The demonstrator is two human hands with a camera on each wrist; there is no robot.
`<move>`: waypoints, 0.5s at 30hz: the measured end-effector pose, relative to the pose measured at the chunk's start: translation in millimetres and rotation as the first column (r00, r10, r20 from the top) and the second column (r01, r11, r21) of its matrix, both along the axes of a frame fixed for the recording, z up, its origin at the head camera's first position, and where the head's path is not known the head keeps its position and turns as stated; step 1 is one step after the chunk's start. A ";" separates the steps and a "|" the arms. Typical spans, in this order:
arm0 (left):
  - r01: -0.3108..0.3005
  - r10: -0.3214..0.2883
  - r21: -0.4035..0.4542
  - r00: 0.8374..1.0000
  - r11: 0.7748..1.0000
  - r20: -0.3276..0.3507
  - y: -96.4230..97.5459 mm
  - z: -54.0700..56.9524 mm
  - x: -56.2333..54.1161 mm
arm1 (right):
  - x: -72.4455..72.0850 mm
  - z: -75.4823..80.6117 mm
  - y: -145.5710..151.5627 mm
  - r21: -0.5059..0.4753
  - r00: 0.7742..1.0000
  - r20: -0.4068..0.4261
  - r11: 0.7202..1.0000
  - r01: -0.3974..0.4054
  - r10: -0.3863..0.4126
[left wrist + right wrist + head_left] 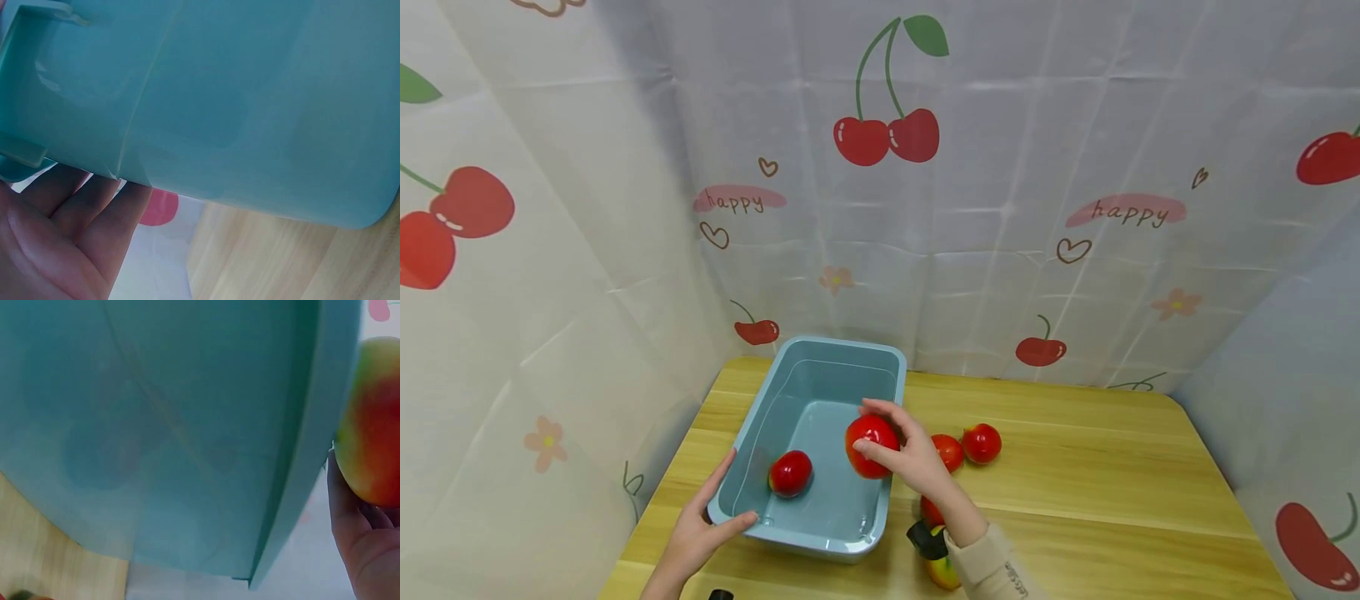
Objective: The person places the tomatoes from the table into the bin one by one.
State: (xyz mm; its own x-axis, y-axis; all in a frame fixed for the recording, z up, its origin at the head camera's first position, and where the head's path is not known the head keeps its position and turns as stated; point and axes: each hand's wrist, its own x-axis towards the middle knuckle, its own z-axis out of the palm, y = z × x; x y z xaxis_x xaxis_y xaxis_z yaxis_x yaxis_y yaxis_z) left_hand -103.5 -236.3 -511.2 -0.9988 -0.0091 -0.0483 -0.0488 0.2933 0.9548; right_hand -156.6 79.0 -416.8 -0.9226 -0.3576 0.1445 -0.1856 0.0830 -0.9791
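Note:
My right hand (pixel 910 454) grips a red apple (pixel 871 446) above the right side of a light blue plastic bin (pixel 808 546). In the right wrist view the underside of that apple (pixel 378 425) is yellow-green and red, just beyond the bin's rim. My left hand (pixel 700 529) holds the bin's near left corner, thumb at the near rim and a finger along the left side. More of its fingers (pixel 103 212) show against the bin's outer wall in the left wrist view. Another red apple (pixel 791 473) lies on the bin's floor, toward the near left.
To the right of the bin, on the wooden table (pixel 1097 492), lie a red apple (pixel 981 443), another beside it (pixel 948 452), and a yellow-red one (pixel 943 573) partly hidden by the right wrist. A cherry-printed curtain (pixel 970 275) hangs behind the table and at both sides.

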 end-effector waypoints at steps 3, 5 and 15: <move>0.000 -0.001 -0.009 1.000 1.000 -0.002 -0.1 0.7 0.1 | -0.1 -3.5 -3.2 0.005 1.000 -0.002 1.000 0.001 -0.001; 0.001 -0.001 -0.015 1.000 1.000 -0.005 0.0 1.0 -0.1 | 0.0 -6.0 -5.0 0.014 1.000 -0.006 1.000 -0.001 0.001; 0.011 -0.011 -0.006 1.000 1.000 -0.004 -0.3 1.5 -0.1 | -1.4 -17.6 -2.7 -0.019 0.998 -0.066 1.000 -0.022 0.020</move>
State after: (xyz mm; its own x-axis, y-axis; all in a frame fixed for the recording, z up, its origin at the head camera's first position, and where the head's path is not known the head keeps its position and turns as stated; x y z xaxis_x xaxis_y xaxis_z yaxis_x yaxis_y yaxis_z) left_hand -103.6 -236.6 -509.8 -0.9990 0.0018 -0.0445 -0.0419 0.2993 0.9533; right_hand -158.0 76.4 -434.4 -0.9033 -0.3733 0.2116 -0.2509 0.0594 -0.9662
